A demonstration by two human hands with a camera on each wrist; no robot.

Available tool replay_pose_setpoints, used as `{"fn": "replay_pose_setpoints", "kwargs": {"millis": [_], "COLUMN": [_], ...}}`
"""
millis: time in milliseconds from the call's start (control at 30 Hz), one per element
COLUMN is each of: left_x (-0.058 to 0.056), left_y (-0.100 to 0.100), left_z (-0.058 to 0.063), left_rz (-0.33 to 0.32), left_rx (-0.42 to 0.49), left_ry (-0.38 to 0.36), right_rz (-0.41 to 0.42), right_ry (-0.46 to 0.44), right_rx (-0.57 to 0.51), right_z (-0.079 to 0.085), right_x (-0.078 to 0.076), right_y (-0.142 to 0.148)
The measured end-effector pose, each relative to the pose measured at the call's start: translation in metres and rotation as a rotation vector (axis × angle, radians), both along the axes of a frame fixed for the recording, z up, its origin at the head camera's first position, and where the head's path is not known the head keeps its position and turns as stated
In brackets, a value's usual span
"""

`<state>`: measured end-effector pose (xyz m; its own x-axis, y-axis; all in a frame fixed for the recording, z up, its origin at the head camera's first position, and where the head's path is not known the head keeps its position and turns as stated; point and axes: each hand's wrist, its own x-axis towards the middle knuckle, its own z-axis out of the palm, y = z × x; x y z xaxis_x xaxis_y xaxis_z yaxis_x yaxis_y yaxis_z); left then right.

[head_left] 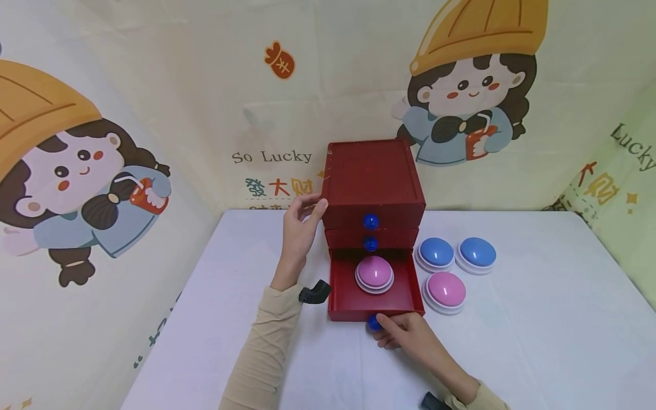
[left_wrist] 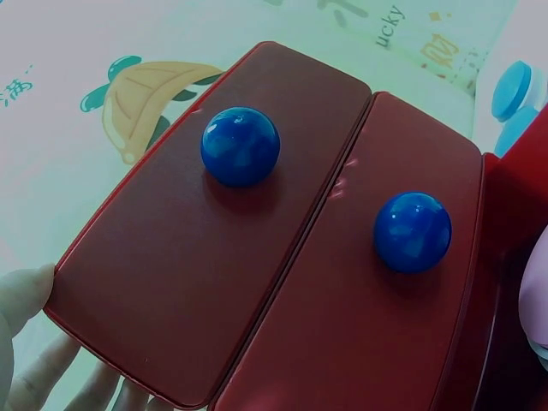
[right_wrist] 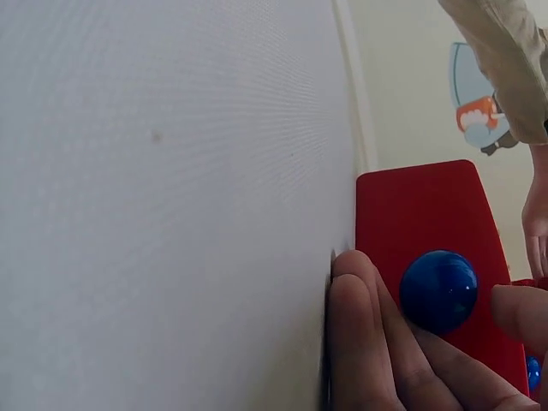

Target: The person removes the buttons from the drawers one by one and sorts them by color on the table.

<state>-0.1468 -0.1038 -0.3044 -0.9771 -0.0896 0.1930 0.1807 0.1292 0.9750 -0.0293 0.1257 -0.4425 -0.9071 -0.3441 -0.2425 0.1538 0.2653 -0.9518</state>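
A dark red chest of drawers [head_left: 374, 171] stands on the table with its bottom drawer [head_left: 342, 299] pulled out. Inside that drawer sits a pink dome button [head_left: 374, 272] on a white base. My left hand [head_left: 301, 230] rests against the chest's left side, its thumb by the upper front corner in the left wrist view. At the drawer front, my right hand [head_left: 412, 339] holds the blue round knob [right_wrist: 438, 291] between thumb and fingers. The upper two drawers are closed, each with a blue knob [left_wrist: 241, 146].
Right of the open drawer stand another pink dome button [head_left: 447, 289] and two blue ones, a nearer-left blue button [head_left: 436, 252] and a farther-right blue button [head_left: 478, 252]. A white cloth covers the table [head_left: 543, 330]. A printed curtain [head_left: 205, 102] hangs behind the chest.
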Motion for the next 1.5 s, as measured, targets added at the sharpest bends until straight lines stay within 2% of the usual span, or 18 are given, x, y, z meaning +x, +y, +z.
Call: {"fn": "replay_pose_setpoints", "kwargs": {"millis": [267,600,967,1200,1500], "left_x": [0.000,0.000,0.001,0.001,0.001], "left_y": [0.000,0.000,0.000,0.000,-0.001], "left_z": [0.000,-0.001,-0.001,-0.001,-0.001], "left_rz": [0.005,0.002,0.005,0.002,-0.006], "left_rx": [-0.001,-0.004,-0.013,-0.008,0.004], "left_ry": [-0.006,0.001,-0.004,-0.004,-0.004], "right_rz": [-0.018,-0.014,0.045,0.049,0.043], "right_ry": [-0.026,-0.020,0.059,0.069,0.097], "right_rx": [-0.004,-0.013,-0.001,0.000,0.070], "right_z": [0.000,0.009,0.030,0.045,0.060], "right_x": [0.001,0.001,-0.001,-0.003,-0.012], "right_y": [0.009,0.018,0.027,0.031,0.035]}}
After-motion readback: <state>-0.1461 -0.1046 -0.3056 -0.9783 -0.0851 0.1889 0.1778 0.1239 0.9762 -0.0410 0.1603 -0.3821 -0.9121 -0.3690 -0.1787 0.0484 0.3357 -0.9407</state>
